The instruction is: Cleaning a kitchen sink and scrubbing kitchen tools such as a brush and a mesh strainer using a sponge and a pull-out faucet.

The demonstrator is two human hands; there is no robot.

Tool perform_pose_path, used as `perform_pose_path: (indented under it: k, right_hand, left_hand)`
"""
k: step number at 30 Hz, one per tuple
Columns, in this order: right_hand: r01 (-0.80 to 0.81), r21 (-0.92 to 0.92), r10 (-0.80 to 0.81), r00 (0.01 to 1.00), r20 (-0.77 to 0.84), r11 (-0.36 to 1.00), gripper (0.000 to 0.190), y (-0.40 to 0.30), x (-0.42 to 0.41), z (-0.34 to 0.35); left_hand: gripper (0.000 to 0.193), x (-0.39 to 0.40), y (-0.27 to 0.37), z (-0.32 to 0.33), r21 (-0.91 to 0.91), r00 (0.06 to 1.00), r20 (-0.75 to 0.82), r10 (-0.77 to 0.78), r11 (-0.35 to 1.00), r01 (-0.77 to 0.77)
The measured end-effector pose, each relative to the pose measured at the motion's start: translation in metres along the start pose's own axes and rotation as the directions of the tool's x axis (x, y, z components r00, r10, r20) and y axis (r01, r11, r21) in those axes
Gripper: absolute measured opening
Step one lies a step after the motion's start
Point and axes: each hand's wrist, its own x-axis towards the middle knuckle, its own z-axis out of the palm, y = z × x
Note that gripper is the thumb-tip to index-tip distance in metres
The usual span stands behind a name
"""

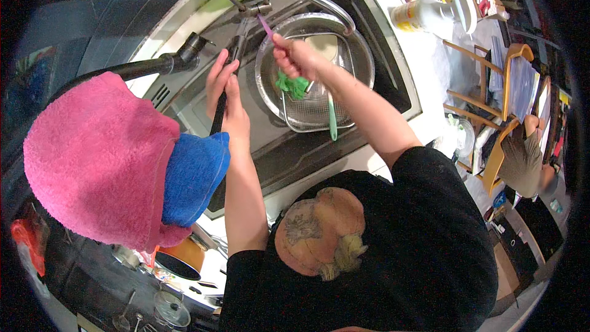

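My right hand is closed around a slim purple-pink tool, whose far end reaches the base of the steel faucet. My left hand is beside the sink basin, fingers nearly straight, with a slim black rod between thumb and fingers. Below my right hand, a round metal basin stands in the sink. A rectangular wire-mesh basket rests in it. Crumpled green material and a tool with a pale green handle lie at the basket.
Pink and blue towels hang at the left, by a black pipe. A white pump bottle stands right of the sink. Wooden chairs and another person are farther right. A glass lid lies at the lower left.
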Motion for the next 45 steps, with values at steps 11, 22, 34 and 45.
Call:
perform_pose_path:
  k: [11,22,34,45]
  right_hand:
    - [-0.002,-0.499,-0.059,0.993,-0.105,0.866,0.051,-0.046,-0.029,-0.050]
    - [0.085,-0.955,-0.749,0.641,-0.167,0.285,0.058,0.030,-0.065,0.015]
    - [-0.123,-0.992,-0.827,0.555,-0.092,0.028,0.054,-0.022,-0.038,0.035]
    - [-0.131,-0.987,-0.812,0.564,-0.148,0.089,0.051,-0.024,-0.057,0.026]
  left_hand:
    - [0.024,0.006,-0.007,-0.005,0.001,1.000,-0.021,0.010,1.000,-0.009]
    - [0.022,0.002,-0.002,-0.009,0.052,0.998,-0.041,-0.044,0.998,0.046]
    - [0.026,-0.004,0.001,0.006,-0.515,0.973,-0.079,-0.217,0.845,0.147]
    - [0.028,0.003,-0.002,0.005,-0.484,0.988,-0.099,-0.120,0.873,0.058]
